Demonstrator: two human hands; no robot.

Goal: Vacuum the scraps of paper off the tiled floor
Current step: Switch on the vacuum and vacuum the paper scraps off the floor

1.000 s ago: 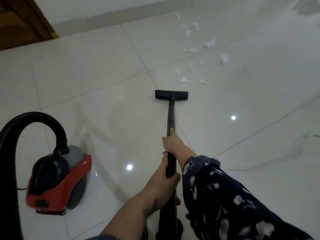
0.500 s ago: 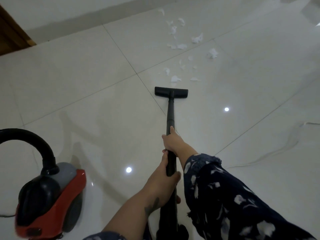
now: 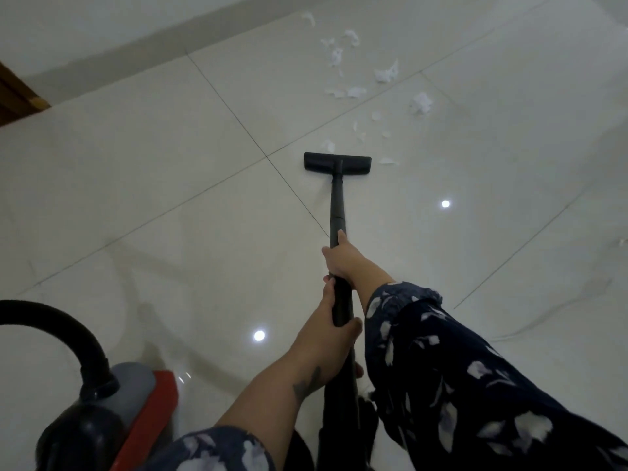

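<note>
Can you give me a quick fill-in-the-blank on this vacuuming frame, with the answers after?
1. Both hands grip the black ____ of the vacuum, the right hand ahead of the left hand.
2. The floor nozzle rests flat on the ____ floor.
3. Most paper scraps lie ____ the nozzle, not yet sucked up.
4. The canister at lower left has a ____ body.

Answers: wand; tiled; beyond; red

Dim; lamp glare on glossy floor (image 3: pixel 170 171); edges seemingly warped.
</note>
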